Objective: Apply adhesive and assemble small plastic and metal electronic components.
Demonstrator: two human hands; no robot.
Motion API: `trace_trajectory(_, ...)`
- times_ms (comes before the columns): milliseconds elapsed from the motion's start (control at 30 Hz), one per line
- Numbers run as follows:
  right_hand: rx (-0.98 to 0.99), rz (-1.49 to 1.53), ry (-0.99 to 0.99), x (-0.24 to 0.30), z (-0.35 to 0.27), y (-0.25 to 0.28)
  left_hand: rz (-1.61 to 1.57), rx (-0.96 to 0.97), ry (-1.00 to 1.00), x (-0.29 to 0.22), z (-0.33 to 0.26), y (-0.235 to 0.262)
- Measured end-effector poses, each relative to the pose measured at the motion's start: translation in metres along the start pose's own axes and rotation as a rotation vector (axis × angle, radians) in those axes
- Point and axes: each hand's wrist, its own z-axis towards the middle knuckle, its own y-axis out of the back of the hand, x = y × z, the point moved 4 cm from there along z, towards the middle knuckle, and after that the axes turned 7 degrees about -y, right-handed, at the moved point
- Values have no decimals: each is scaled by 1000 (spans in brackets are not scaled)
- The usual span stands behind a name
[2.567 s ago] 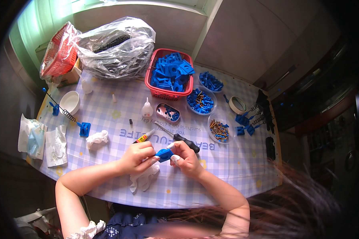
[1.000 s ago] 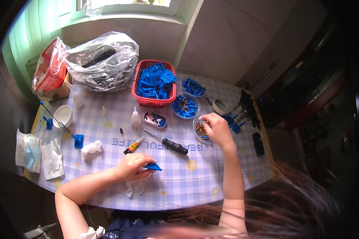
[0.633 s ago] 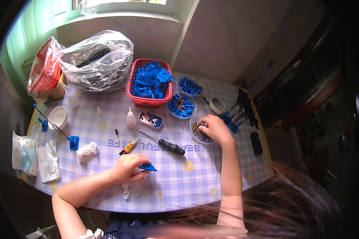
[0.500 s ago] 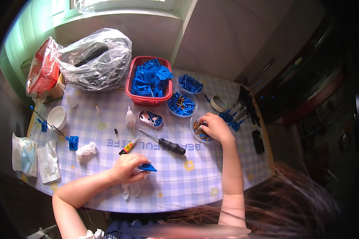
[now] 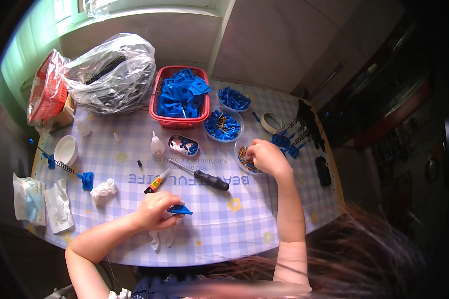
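Observation:
My left hand point(image 5: 157, 210) pinches a flat blue plastic piece point(image 5: 180, 210) above the near side of the table. A crumpled white tissue point(image 5: 160, 239) lies just below it. To the right, my right hand point(image 5: 267, 157) reaches into a clear round tub point(image 5: 238, 162) of small brass-coloured screws point(image 5: 245, 158). Its fingers are bent together at the tub's edge; whatever is between the fingertips is too small to make out. A glue tube point(image 5: 157, 182) in yellow and black and a black-handled screwdriver point(image 5: 212, 180) lie between my hands.
Behind stands a red basket point(image 5: 153, 113) of blue plates, beside two tubs of small blue parts point(image 5: 233, 98). A small tin point(image 5: 183, 145) and a squeeze bottle point(image 5: 157, 144) sit mid-table. A tape roll point(image 5: 273, 122) and spring assemblies point(image 5: 292, 142) are at right, a plastic bag point(image 5: 112, 74) back left.
The whole view has shifted slightly, moving the tabletop things a little to the left. My left hand keeps the blue piece, and my right hand stays at the screw tub.

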Motion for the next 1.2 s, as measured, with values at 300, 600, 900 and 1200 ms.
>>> trace_trajectory(300,48,-17,-2,-1,2,1,27,48,-1,-2,3,1)
trace_trajectory(600,53,-11,39,-1,5,-6,18,43,-13,-3,3,2)
trace_trajectory(900,103,46,9,2,7,-7,3,45,-7,-5,4,4)
trace_trajectory(1200,119,96,-13,-7,7,-1,-14,37,8,-7,7,5)
